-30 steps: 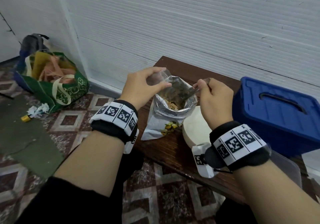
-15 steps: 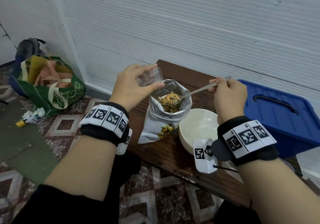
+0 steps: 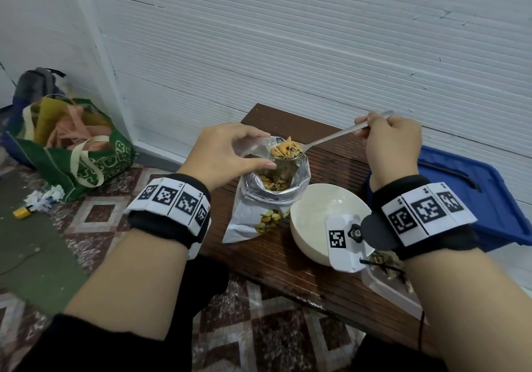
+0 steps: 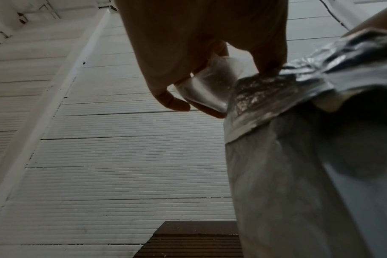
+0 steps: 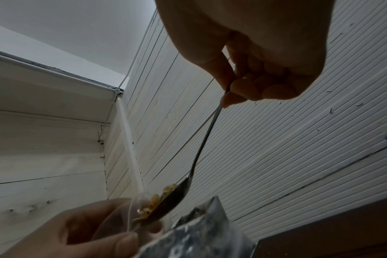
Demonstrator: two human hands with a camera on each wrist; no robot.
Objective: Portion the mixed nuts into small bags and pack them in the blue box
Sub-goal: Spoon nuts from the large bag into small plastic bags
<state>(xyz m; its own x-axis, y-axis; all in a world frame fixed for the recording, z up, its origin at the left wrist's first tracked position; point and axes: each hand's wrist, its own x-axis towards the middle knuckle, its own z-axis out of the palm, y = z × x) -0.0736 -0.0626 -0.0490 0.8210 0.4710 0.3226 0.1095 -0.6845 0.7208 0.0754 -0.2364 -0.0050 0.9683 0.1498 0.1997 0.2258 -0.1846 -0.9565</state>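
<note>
- Silver foil pouch (image 3: 270, 199), green and yellow print low on its front.
- Orange-tan nuts (image 3: 286, 150) on a grey metal spoon (image 3: 322, 141).
- Cream bowl (image 3: 316, 207).
- Blue box (image 3: 472, 196).
- Dark brown ribbed table (image 3: 339, 167).
- Black-and-white square-patterned wristbands (image 3: 172, 201).

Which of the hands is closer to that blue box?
Right. The right hand, holding the spoon, is just beside the blue box; the left hand is beyond the foil nut bag, pinching the small clear bag.
</note>
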